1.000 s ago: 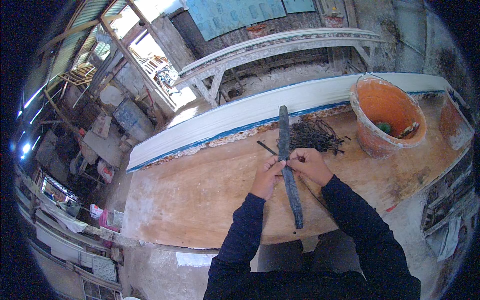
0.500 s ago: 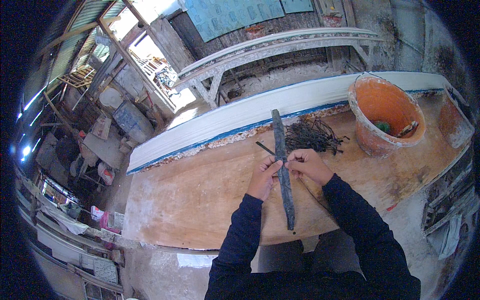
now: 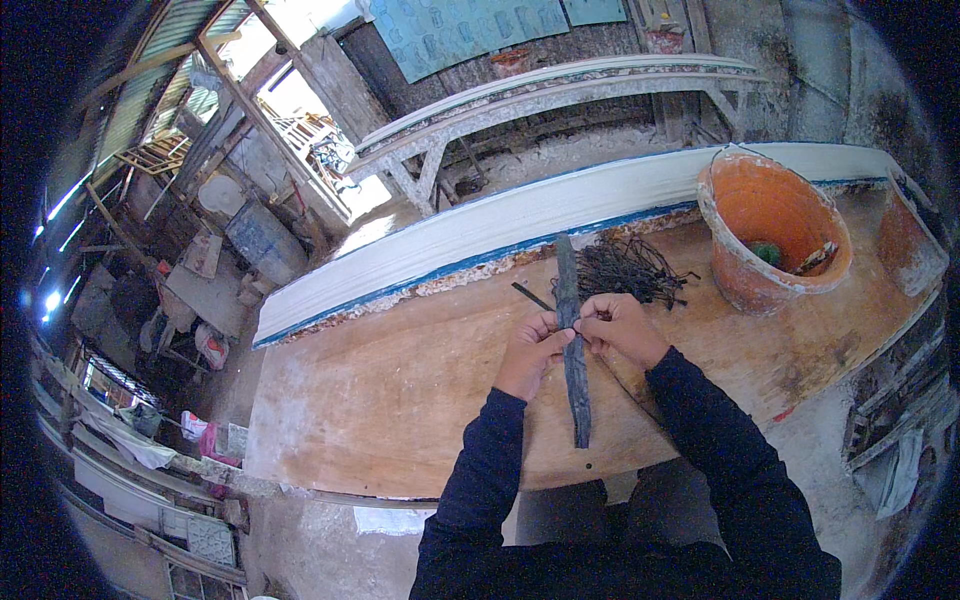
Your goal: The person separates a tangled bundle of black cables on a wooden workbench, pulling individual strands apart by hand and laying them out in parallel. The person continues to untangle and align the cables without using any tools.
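A long dark flat strip [image 3: 575, 380] stands nearly upright in front of me over a wooden worktable [image 3: 400, 400]. My left hand [image 3: 530, 352] and my right hand [image 3: 615, 327] both pinch it near its middle, fingertips meeting at the strip. A thin dark stick [image 3: 530, 295] pokes out to the upper left from my left hand. Just beyond my hands a pile of thin dark wires or twigs [image 3: 630, 268] lies on the table.
An orange bucket [image 3: 775, 235] with small items inside stands at the table's right. A second orange container [image 3: 910, 245] sits at the far right edge. A long white and blue board [image 3: 520, 225] runs along the table's back. A cluttered workshop floor lies below left.
The strip has swung slightly, its top leaning a little more to the left. Both hands stay on it at about the same place.
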### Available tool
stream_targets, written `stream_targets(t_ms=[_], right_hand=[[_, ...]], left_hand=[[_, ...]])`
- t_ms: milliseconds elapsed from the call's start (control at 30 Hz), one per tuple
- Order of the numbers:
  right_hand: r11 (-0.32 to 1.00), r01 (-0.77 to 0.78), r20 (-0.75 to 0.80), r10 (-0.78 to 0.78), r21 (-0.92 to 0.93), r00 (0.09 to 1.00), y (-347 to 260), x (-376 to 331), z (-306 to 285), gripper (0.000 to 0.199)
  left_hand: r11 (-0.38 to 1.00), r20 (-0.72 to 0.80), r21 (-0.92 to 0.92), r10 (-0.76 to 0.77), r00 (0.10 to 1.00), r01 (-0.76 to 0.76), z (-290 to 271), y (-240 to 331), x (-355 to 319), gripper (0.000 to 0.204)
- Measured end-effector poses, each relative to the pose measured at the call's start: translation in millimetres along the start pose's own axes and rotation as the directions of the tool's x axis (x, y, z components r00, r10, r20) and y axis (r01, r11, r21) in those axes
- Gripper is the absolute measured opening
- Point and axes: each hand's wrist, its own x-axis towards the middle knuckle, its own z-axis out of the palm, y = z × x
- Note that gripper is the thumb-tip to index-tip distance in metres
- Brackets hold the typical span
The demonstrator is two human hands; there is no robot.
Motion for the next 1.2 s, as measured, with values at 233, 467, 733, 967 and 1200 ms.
stream_targets(t_ms=[233, 467, 733, 967, 1200], right_hand=[[0.983, 0.109, -0.036, -0.115, -0.150, 0.993, 10.1, 3.3, 0.4, 0.010], [0.939, 0.253, -0.036, -0.269, -0.234, 0.963, 9.7, 1.8, 5.6, 0.013], [0.981, 0.119, -0.038, -0.127, -0.152, 0.991, 8.3, 1.4, 4.6, 0.013], [0.936, 0.197, -0.076, -0.228, -0.294, 0.971, 14.1, 2.5, 4.3, 0.014], [0.880, 0.260, -0.107, -0.326, -0.397, 0.939, 7.4, -1.5, 7.2, 0.016]], left_hand=[[0.981, -0.057, 0.178, 0.085, 0.995, -0.074, -3.3, -7.6, 2.7, 0.006], [0.907, -0.094, 0.365, 0.262, 0.960, -0.212, -3.1, -8.3, 2.8, 0.008], [0.870, -0.073, 0.454, 0.253, 0.965, -0.194, -1.5, -3.4, 1.0, 0.009], [0.878, -0.044, 0.462, 0.162, 0.986, -0.124, -0.8, -7.2, 1.5, 0.011], [0.895, 0.012, 0.408, 0.193, 0.981, -0.181, 4.3, -8.5, 1.0, 0.011]])
